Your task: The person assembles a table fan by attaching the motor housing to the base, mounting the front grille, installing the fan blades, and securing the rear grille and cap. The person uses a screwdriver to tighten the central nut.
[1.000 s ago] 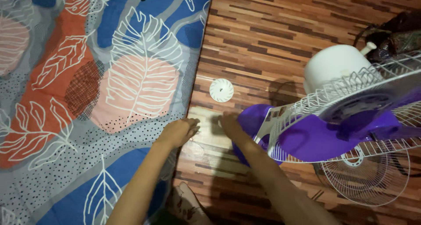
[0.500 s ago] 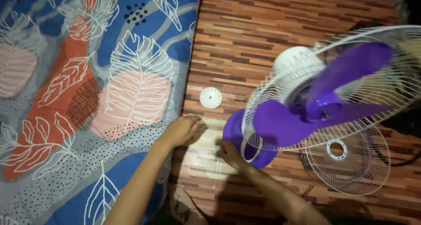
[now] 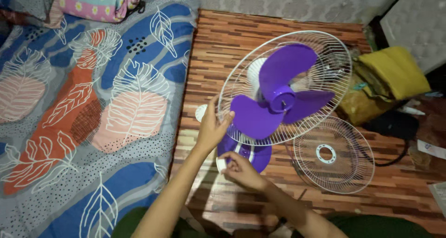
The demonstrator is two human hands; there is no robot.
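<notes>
Left hand (image 3: 211, 129) is gripping the white wire rear guard (image 3: 332, 75) rim, propping the purple-bladed fan (image 3: 278, 101) upright; right hand (image 3: 239, 168) is pinching its purple base (image 3: 255, 155). Loose front grille (image 3: 333, 154) is lying beside, unmounted.

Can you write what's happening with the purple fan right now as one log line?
left hand: grips fan guard rim | right hand: holds small white part at purple base | loose guard: flat on floor
</notes>
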